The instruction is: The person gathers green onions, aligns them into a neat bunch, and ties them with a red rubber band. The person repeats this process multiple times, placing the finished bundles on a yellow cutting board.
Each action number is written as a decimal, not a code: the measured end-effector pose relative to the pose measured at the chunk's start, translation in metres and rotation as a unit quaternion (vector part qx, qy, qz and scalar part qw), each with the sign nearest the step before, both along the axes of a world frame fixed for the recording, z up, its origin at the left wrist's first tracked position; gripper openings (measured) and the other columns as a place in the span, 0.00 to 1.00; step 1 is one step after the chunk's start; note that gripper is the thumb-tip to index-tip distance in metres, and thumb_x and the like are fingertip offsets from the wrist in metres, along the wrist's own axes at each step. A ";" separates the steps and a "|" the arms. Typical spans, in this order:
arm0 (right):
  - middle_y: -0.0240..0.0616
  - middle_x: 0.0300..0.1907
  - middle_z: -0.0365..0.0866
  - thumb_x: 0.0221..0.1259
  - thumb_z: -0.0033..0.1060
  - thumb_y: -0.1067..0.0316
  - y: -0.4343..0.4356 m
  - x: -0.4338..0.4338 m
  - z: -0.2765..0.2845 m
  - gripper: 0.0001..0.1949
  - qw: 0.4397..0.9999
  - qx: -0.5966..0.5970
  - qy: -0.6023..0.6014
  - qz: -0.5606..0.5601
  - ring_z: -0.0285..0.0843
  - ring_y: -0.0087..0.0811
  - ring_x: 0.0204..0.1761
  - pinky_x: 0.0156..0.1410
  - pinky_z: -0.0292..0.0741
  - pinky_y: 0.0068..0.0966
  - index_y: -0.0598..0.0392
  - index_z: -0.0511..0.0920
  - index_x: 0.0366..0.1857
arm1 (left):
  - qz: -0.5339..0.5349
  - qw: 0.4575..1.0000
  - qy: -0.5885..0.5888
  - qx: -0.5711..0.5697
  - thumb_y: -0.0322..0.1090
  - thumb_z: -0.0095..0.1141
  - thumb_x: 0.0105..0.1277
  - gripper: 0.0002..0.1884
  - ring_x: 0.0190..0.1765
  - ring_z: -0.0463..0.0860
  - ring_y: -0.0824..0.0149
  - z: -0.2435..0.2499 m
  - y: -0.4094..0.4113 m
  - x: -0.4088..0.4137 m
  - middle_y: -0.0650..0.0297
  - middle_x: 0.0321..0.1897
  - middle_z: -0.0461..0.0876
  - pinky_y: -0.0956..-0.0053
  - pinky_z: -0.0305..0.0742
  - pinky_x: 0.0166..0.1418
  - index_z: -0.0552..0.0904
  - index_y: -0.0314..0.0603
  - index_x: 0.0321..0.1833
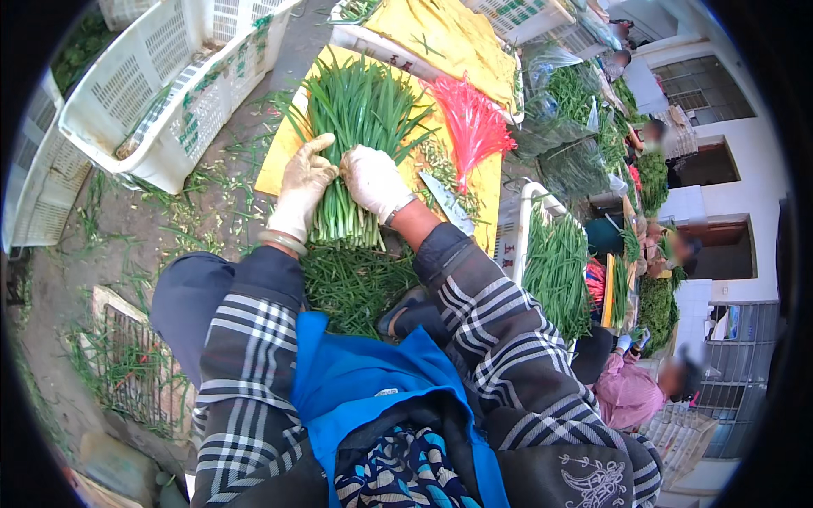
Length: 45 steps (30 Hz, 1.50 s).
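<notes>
A thick bunch of garlic chives (365, 105) lies on a yellow board (276, 166), leaves pointing away from me and pale cut stems towards me. My left hand (305, 181), in a thin whitish glove, grips the bunch's left side with bent fingers. Across the top of the stems, my right hand (376, 181), gloved too, is closed against the bunch. Its fingertips are hidden, so whether it pinches a tie cannot be seen. Just right of it rests a knife blade (446, 198) among chive trimmings (438, 162). Red plastic strips (471, 124) are spread at the board's far right.
White plastic crates (181, 117) stand at the left. A yellow cloth (448, 44) covers another crate ahead. Loose chives fill a white crate (552, 273) on my right. Cut leaves (356, 286) litter the ground below the board. Several people, one in a pink top (629, 390), work farther right.
</notes>
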State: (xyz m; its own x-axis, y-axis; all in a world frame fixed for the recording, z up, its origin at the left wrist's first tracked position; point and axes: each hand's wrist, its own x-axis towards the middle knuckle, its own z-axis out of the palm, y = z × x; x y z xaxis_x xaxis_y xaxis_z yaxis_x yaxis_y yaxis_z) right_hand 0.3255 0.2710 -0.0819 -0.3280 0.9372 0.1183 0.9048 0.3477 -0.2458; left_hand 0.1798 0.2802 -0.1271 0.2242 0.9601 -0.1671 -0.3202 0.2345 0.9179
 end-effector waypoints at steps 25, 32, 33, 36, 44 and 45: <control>0.51 0.31 0.82 0.55 0.58 0.66 0.009 -0.012 0.010 0.06 0.999 -0.040 -0.004 0.023 0.83 0.51 0.36 0.43 0.78 0.42 0.55 0.83 0.29 | 0.098 0.982 -0.135 0.085 0.23 0.62 0.63 0.38 0.36 0.73 0.80 -0.027 -0.015 -0.005 0.74 0.32 0.76 0.84 0.71 0.51 0.61 0.45 0.76; 0.51 0.37 0.82 0.57 0.61 0.64 0.003 -0.003 0.009 0.07 0.989 -0.077 0.127 -0.023 0.81 0.51 0.44 0.50 0.77 0.40 0.55 0.83 0.33 | 0.122 0.982 -0.032 0.141 0.23 0.62 0.63 0.45 0.40 0.76 0.76 -0.037 -0.022 0.015 0.69 0.37 0.77 0.79 0.74 0.54 0.50 0.48 0.80; 0.51 0.36 0.82 0.56 0.61 0.64 0.004 -0.004 0.009 0.07 0.992 -0.074 0.099 -0.011 0.81 0.51 0.42 0.49 0.77 0.40 0.55 0.83 0.33 | 0.129 0.983 -0.045 0.124 0.21 0.62 0.63 0.45 0.40 0.76 0.76 -0.037 -0.022 0.015 0.69 0.37 0.77 0.79 0.74 0.54 0.50 0.49 0.80; 0.51 0.33 0.82 0.55 0.59 0.64 0.009 -0.011 0.007 0.08 0.999 -0.034 0.019 0.029 0.82 0.52 0.37 0.44 0.78 0.41 0.57 0.82 0.31 | 0.147 0.983 -0.093 0.063 0.17 0.59 0.61 0.46 0.42 0.77 0.75 -0.035 -0.023 0.013 0.67 0.39 0.77 0.79 0.74 0.54 0.50 0.49 0.80; 0.51 0.31 0.82 0.54 0.56 0.65 0.016 -0.018 0.009 0.08 0.996 -0.055 -0.060 0.046 0.83 0.51 0.36 0.43 0.79 0.41 0.57 0.82 0.28 | 0.197 0.964 -0.181 0.007 0.10 0.54 0.58 0.49 0.43 0.79 0.72 -0.044 -0.022 0.012 0.63 0.42 0.78 0.79 0.76 0.53 0.46 0.48 0.80; 0.51 0.31 0.83 0.54 0.56 0.65 0.017 -0.018 0.007 0.08 0.996 -0.053 -0.063 0.044 0.83 0.51 0.36 0.42 0.79 0.41 0.57 0.82 0.28 | 0.202 0.964 -0.172 0.015 0.11 0.55 0.58 0.50 0.43 0.79 0.72 -0.044 -0.022 0.011 0.62 0.42 0.78 0.78 0.76 0.52 0.45 0.48 0.80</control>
State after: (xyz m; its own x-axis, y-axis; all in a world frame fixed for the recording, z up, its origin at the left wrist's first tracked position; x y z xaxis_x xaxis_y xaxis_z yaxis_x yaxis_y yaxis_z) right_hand 0.3075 0.2877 -0.0744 -0.4152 0.9093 -0.0269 0.8980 0.4050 -0.1721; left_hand 0.1912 0.2582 -0.1708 -0.1326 0.9837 -0.1215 -0.6668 0.0022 0.7453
